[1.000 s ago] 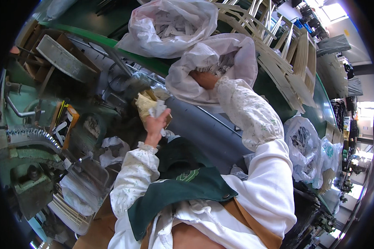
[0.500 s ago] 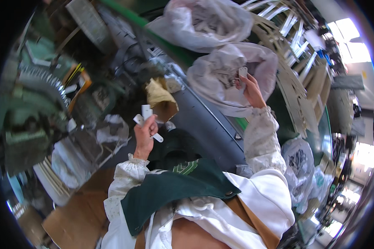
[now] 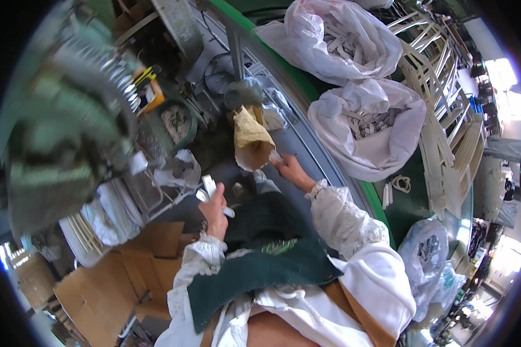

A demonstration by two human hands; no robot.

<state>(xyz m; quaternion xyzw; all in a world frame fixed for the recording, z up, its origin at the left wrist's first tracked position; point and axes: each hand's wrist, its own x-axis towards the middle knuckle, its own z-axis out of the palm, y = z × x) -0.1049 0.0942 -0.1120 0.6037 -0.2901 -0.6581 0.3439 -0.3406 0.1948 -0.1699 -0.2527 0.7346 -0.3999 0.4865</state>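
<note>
My left hand (image 3: 215, 209) is closed around a few small white flat pieces (image 3: 209, 186) that stick up from the fist. My right hand (image 3: 290, 170) reaches forward and pinches a small white piece at the mouth of a tan paper bag (image 3: 252, 140) standing on the grey surface (image 3: 307, 151) in front of me. A dark green apron (image 3: 260, 254) covers my lap. White lace sleeves cover both forearms.
Two large white plastic bags (image 3: 371, 124) full of white pieces sit on the green bench (image 3: 408, 208) to the right. Pale wooden frames (image 3: 446, 104) are stacked beyond. A green machine (image 3: 63, 133) stands at left; flattened cardboard (image 3: 110, 283) lies on the floor.
My right hand has come out of the white bag and down to the tan bag's mouth. The view has swung left. My left hand keeps its white pieces.
</note>
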